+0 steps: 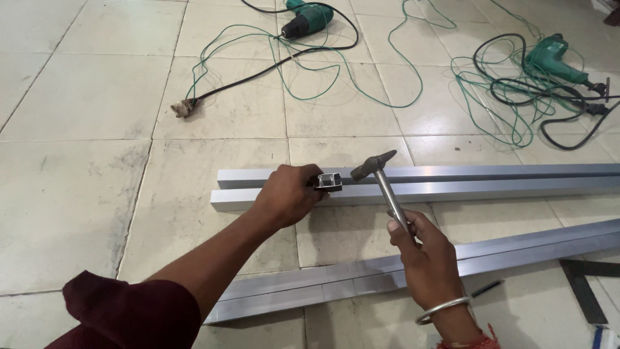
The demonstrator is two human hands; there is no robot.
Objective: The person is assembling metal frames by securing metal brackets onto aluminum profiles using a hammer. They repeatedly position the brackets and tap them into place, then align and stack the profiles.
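Note:
My left hand (287, 194) pinches a small dark metal bracket (330, 181) and holds it against the top of a long aluminium channel (478, 181) lying on the tiled floor. My right hand (423, 255) grips the steel handle of a hammer (382, 181), whose dark head hovers just to the right of the bracket, above the channel. A metal bangle sits on my right wrist, and a maroon sleeve covers my left upper arm.
A second aluminium channel (516, 249) lies nearer to me, running diagonally. Two green electric drills (309, 18) (557, 57) rest on the far floor among tangled green and black cords (361, 77). A dark metal square (584, 284) and a pen (487, 287) lie at the lower right.

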